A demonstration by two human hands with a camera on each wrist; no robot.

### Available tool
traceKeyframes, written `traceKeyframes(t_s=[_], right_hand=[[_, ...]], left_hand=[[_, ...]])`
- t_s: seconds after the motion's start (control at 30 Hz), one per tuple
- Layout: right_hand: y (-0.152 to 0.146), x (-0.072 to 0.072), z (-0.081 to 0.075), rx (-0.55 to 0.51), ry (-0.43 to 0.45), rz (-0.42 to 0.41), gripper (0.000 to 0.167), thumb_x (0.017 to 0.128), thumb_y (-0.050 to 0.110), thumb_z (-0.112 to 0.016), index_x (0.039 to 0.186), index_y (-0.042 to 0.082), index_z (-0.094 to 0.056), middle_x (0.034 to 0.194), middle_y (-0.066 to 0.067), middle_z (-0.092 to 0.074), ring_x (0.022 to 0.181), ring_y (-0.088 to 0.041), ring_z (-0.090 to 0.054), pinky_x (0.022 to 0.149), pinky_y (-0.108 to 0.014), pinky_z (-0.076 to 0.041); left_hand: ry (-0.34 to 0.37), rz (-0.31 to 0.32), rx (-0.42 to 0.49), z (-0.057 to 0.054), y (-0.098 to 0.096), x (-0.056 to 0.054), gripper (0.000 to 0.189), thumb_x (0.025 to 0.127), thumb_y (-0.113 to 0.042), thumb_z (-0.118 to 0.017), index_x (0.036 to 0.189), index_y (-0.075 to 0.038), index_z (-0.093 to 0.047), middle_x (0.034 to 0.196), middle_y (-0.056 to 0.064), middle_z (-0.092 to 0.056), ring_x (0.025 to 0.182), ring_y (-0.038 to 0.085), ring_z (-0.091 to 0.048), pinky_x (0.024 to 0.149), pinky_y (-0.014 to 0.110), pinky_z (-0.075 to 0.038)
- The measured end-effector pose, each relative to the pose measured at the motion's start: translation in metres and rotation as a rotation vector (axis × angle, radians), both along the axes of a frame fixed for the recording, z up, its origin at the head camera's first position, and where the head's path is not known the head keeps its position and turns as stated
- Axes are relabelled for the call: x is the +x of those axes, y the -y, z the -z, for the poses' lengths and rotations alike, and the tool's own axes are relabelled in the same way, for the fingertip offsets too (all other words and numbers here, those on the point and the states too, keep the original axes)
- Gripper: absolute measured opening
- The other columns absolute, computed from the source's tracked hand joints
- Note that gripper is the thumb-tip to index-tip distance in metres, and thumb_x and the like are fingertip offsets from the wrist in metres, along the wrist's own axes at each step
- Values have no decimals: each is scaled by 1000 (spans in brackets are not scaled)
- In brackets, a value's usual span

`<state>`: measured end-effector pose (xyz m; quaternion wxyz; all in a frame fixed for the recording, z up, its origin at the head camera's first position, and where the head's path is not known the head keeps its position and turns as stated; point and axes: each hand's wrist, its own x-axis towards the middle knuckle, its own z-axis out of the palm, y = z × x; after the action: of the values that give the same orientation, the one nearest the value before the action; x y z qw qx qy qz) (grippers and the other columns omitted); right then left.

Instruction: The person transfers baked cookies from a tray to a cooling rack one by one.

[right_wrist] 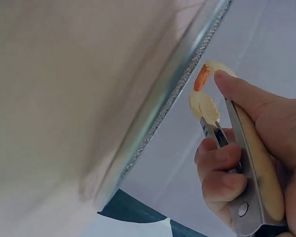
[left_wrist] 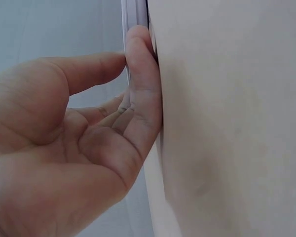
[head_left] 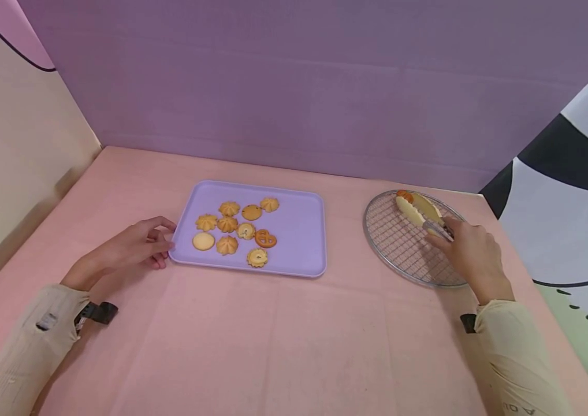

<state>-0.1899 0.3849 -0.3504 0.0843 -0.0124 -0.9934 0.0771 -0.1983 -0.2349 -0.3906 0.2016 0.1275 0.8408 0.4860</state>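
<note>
At the left edge of the lavender tray (head_left: 299, 231), my left hand (head_left: 135, 242) holds the rim between thumb and fingers. Several cookies lie on the tray, among them a pretzel-shaped cookie (head_left: 265, 238), a plain round cookie (head_left: 203, 241) and swirled ones. My right hand (head_left: 473, 251) grips metal tongs (right_wrist: 244, 163) with cream scalloped tips above the round wire cooling rack (head_left: 393, 248). An orange-brown cookie (right_wrist: 202, 78), seen edge-on in the right wrist view, is between the tong tips; its shape is partly hidden.
A pink cloth covers the table (head_left: 325, 346). Behind it stands a purple wall panel (head_left: 304, 86), with a pale wall (head_left: 13, 115) on the left and a black-and-white patterned panel (head_left: 575, 202) at the right. The rack lies near the table's right edge.
</note>
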Motion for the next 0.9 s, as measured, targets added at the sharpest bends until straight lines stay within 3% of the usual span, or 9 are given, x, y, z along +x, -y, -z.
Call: traceKeyframes(t_s=[0.3,0.57,0.73,0.9], right_hand=[[-2,-3,6,1,12,-10,68,89,40,-74,135,-6,-53,98,-33,-64,63,-30,-49,47,-34,-39],[-2,-1,7,8,47,-7,73,88,47,-73,135,-5,-53,96,-32,-64,66,-31,-50,52,-36,-43],[-1,2,2,22,15,-14,70,88,46,-73,133,-6,-55,94,-32,-64,65,-32,-51,52,-41,-46],[1,3,-4,24,-18,-25,69,89,46,-73,134,-4,-56,88,-29,-64,64,-30,-48,48,-36,-41]], left_hand=[[-6,2,-12,-1,0,0,44,99,-6,-58,136,9,-38,84,14,-60,69,19,-64,64,30,-60],[-15,7,-16,0,0,1,43,99,-6,-58,135,10,-38,83,14,-60,68,18,-64,63,30,-59],[-8,6,6,-1,0,2,43,99,-5,-58,134,10,-39,82,15,-60,66,17,-64,62,30,-59],[-7,4,11,-1,1,1,43,99,-6,-58,135,9,-38,83,15,-60,67,17,-63,63,30,-59]])
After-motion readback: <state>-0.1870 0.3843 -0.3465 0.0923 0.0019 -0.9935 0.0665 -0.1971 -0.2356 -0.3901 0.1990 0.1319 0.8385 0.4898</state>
